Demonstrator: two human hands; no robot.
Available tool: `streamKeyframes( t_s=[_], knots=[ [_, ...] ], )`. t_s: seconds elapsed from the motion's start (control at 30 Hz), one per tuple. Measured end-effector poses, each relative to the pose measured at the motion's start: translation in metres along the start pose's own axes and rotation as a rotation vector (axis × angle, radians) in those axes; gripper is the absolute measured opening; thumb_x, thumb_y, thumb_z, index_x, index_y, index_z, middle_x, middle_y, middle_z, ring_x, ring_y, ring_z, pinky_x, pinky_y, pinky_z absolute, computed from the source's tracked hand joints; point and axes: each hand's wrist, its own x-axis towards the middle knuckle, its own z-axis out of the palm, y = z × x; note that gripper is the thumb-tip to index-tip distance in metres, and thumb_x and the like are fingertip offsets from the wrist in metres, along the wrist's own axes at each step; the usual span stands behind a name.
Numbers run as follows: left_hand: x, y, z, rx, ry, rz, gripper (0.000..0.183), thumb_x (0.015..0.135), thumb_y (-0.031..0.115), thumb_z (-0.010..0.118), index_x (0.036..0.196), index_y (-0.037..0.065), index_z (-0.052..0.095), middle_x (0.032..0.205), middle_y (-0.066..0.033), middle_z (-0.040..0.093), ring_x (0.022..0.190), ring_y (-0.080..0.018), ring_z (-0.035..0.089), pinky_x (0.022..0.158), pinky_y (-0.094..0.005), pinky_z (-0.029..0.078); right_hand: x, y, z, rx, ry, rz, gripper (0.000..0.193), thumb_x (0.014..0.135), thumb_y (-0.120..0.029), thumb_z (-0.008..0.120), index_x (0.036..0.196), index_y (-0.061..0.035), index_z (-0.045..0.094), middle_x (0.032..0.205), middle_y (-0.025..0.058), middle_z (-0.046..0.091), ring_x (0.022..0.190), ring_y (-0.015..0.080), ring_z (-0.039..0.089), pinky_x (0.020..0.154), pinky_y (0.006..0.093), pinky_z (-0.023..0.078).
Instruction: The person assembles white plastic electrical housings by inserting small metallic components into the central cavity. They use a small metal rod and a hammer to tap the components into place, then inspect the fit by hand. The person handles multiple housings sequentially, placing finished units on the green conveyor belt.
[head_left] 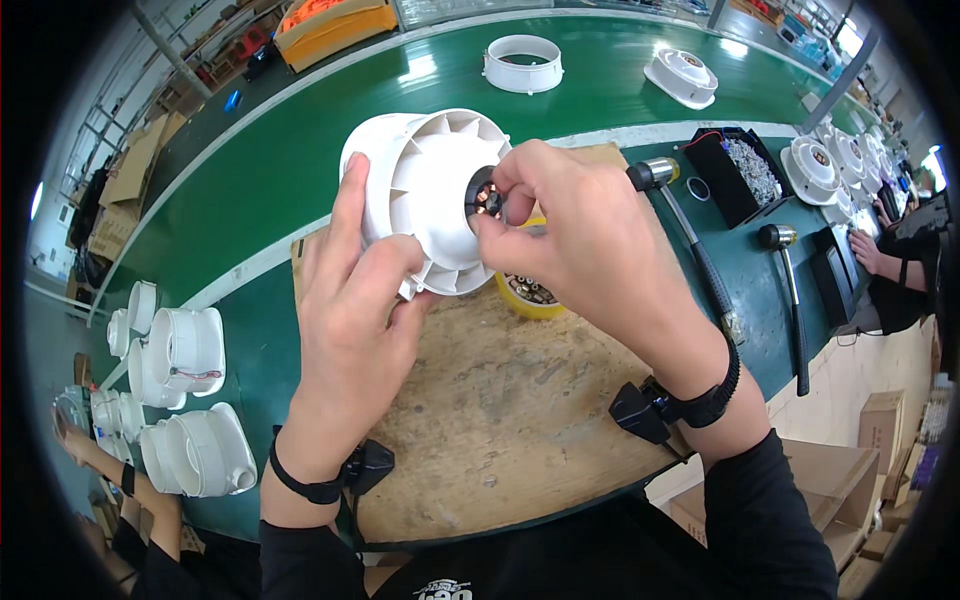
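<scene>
A white plastic fan housing (425, 200) with radial vanes is tilted above the wooden board (480, 410). My left hand (350, 295) grips its left side, thumb and fingers round the rim. At the hub, copper windings show in a dark round motor core (484, 198). My right hand (590, 225) has its thumb and fingertips pinched together at this core; whatever is between them is hidden. Behind my right wrist, partly covered, stands a yellow tub (530, 300) of small metal parts.
Two rubber mallets (700, 250) (785, 290) lie right, near a black bin (735, 175) of small silvery parts. A white ring (523, 68) and another housing (682, 78) sit on the green conveyor (420, 80). More housings (200, 450) stand left. Co-workers' hands (868, 250) (85, 450) show at both sides.
</scene>
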Motion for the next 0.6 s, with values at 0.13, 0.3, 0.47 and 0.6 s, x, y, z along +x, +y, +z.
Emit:
streamKeyframes(
  t_s=[0.13, 0.3, 0.47, 0.6],
  knots=[
    [0.0011, 0.0001, -0.0007, 0.021, -0.001, 0.015, 0.038, 0.058, -0.005, 0.082, 0.087, 0.006, 0.061, 0.149, -0.0282, 0.044, 0.100, -0.0340, 0.061, 0.087, -0.0402, 0.047, 0.0003, 0.0043, -0.0006, -0.082, 0.036, -0.112, 0.024, 0.076, -0.012, 0.078, 0.091, -0.0006, 0.063, 0.069, 0.0098, 0.066, 0.064, 0.0250, 0.066, 0.060, 0.0327, 0.051],
    [0.0002, -0.0001, -0.0006, 0.000, -0.005, -0.001, 0.037, 0.058, -0.005, 0.082, 0.087, 0.006, 0.061, 0.150, -0.0279, 0.043, 0.100, -0.0339, 0.061, 0.086, -0.0401, 0.047, -0.0017, -0.0012, 0.0000, -0.088, 0.011, -0.009, 0.024, 0.076, -0.012, 0.078, 0.091, -0.0009, 0.062, 0.069, 0.0098, 0.065, 0.063, 0.0251, 0.066, 0.059, 0.0331, 0.052],
    [0.0011, 0.0014, -0.0011, 0.009, -0.009, -0.003, 0.037, 0.058, -0.005, 0.082, 0.087, 0.006, 0.062, 0.150, -0.0269, 0.043, 0.100, -0.0340, 0.061, 0.085, -0.0397, 0.048, 0.0001, 0.0049, -0.0003, -0.095, 0.044, -0.132, 0.024, 0.078, -0.014, 0.077, 0.091, -0.0007, 0.062, 0.067, 0.0099, 0.064, 0.062, 0.0252, 0.066, 0.058, 0.0332, 0.050],
    [0.0003, -0.0002, -0.0010, -0.010, -0.018, -0.019, 0.037, 0.058, -0.005, 0.082, 0.087, 0.006, 0.062, 0.150, -0.0262, 0.043, 0.101, -0.0343, 0.061, 0.086, -0.0398, 0.048, -0.0015, -0.0001, -0.0002, -0.102, 0.014, -0.026, 0.025, 0.077, -0.013, 0.078, 0.091, -0.0012, 0.062, 0.068, 0.0095, 0.064, 0.063, 0.0253, 0.066, 0.058, 0.0332, 0.051]
  ],
)
